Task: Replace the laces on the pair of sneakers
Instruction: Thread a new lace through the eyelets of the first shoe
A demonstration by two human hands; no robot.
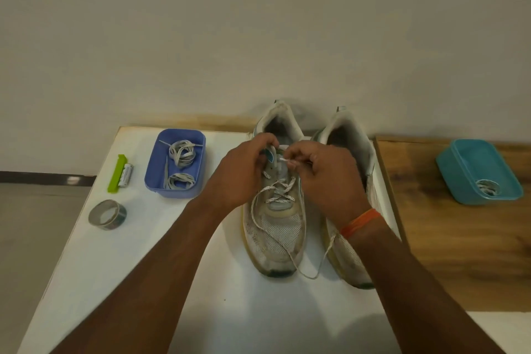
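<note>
Two worn white sneakers stand side by side on the white table, toes toward me. The left sneaker carries a white speckled lace crossed through its lower eyelets, with a loose end trailing past the toe. My left hand grips the tongue and upper edge of this shoe. My right hand pinches the lace tip near the top eyelets. The right sneaker is partly hidden behind my right wrist.
A blue tray holding several coiled grey laces sits left of the shoes. Beside it lie a green clip with a battery and a tape roll. On the wooden surface at right stands a teal tray with a coiled lace.
</note>
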